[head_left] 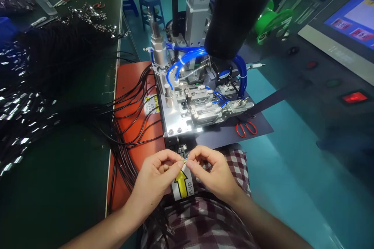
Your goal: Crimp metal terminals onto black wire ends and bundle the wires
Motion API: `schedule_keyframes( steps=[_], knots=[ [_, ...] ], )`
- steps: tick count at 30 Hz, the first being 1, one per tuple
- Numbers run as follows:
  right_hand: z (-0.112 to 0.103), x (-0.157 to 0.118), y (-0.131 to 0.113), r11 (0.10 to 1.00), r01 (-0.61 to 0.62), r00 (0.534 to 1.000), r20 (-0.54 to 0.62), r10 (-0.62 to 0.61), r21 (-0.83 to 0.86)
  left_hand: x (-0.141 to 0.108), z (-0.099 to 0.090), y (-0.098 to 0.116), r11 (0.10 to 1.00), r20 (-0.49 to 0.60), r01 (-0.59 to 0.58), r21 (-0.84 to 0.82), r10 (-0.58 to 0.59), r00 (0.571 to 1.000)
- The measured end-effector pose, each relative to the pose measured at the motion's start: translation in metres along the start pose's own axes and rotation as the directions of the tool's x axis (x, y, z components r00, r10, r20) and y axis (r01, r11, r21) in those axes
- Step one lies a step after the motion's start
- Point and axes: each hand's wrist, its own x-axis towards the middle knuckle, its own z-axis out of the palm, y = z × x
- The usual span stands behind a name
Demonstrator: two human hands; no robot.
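Observation:
My left hand (159, 171) and my right hand (212, 169) meet just in front of the metal machine (178, 118). Thumb and forefinger of each are pinched together on a tiny part (185, 161), too small to name, between the fingertips. Beneath them is a white label with a yellow arrow (182, 184). Black cables (124, 159) run over the orange board (137, 118) to the left of my left hand and up to the machine's left edge.
A heap of black cables with shiny ends (58, 54) covers the dark table at left. Red-handled scissors (246, 128) lie on the machine's dark base. A black cylinder (230, 19) hangs above; a control panel (336, 54) with a screen is at right.

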Motion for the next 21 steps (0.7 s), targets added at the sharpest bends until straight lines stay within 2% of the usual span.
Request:
schedule_keyframes(
  steps=[8, 14, 17, 21],
  knots=[
    [-0.0007, 0.0012, -0.0049, 0.999, 0.008, 1.0, 0.027, -0.009, 0.034, -0.0013, -0.0011, 0.0029, 0.997, 0.033, -0.027, 0.069, 0.024, 0.999],
    [-0.0001, 0.0033, -0.0022, 0.971, -0.157, 0.986, 0.091, 0.143, 0.182, -0.0016, -0.003, -0.0003, 0.999, 0.035, 0.038, 0.026, -0.039, 0.999],
    [-0.0007, 0.0022, -0.001, 0.974, -0.149, 0.988, 0.057, 0.142, 0.169, -0.0012, -0.0032, 0.0003, 0.999, 0.037, 0.049, 0.004, -0.049, 0.998],
    [0.0023, -0.0009, 0.0, 0.994, -0.095, 0.995, -0.026, 0.097, 0.061, -0.0002, -0.0035, 0.0002, 0.999, 0.036, 0.033, 0.012, -0.033, 0.999]
  ],
)
